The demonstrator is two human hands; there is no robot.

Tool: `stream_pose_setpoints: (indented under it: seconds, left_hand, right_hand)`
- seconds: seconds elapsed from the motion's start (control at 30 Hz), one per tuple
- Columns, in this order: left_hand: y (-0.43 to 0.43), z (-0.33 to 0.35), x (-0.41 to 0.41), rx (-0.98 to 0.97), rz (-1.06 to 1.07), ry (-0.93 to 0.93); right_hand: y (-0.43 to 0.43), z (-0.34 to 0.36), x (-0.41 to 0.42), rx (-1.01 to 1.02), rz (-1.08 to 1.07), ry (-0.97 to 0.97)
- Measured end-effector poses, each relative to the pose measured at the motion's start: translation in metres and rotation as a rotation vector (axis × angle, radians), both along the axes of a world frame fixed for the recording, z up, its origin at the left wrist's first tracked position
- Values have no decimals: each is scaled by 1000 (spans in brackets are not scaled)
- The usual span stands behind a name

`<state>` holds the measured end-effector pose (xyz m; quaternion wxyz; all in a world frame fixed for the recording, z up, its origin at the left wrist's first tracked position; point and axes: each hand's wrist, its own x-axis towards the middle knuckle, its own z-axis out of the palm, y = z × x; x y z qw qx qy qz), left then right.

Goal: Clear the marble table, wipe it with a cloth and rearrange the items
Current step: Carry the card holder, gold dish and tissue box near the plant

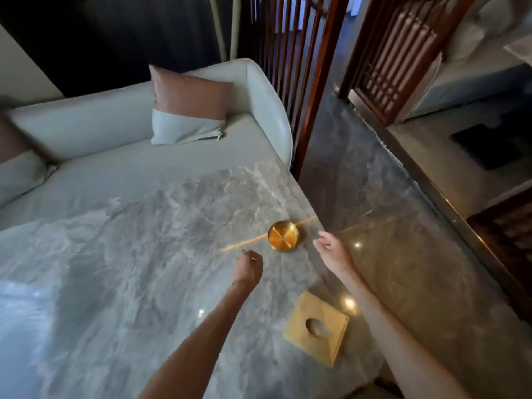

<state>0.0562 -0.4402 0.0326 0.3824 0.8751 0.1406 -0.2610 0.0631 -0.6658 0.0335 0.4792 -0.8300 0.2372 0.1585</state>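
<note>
A grey marble table (144,269) fills the lower left of the head view. A round golden dish (285,237) sits near its right edge. A square tan tissue box (316,326) with an oval hole lies nearer to me on the right. My left hand (249,269) hovers just short of the dish with its fingers curled and nothing visible in them. My right hand (331,251) is to the right of the dish, fingers relaxed and spread, holding nothing.
A pale grey sofa (100,133) with a pink and grey cushion (187,108) runs along the table's far side. A dark wooden slatted screen (290,67) stands behind the table's right corner. Glossy stone floor (388,226) lies to the right.
</note>
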Motion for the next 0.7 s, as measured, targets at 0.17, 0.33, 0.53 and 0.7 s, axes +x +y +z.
stream_pose_setpoints:
  seconds: [0.17, 0.33, 0.53, 0.7]
  left_hand:
    - [-46, -37, 49, 61, 39, 92]
    - [-58, -53, 70, 59, 118, 170]
    - [-54, -78, 73, -36, 131, 171]
    - [-36, -52, 62, -139, 286, 76]
  right_hand:
    - [7, -55, 55, -13, 133, 91]
    - [14, -79, 62, 19, 261, 116]
    - [12, -94, 72, 55, 274, 111]
    - [28, -80, 71, 59, 200, 19]
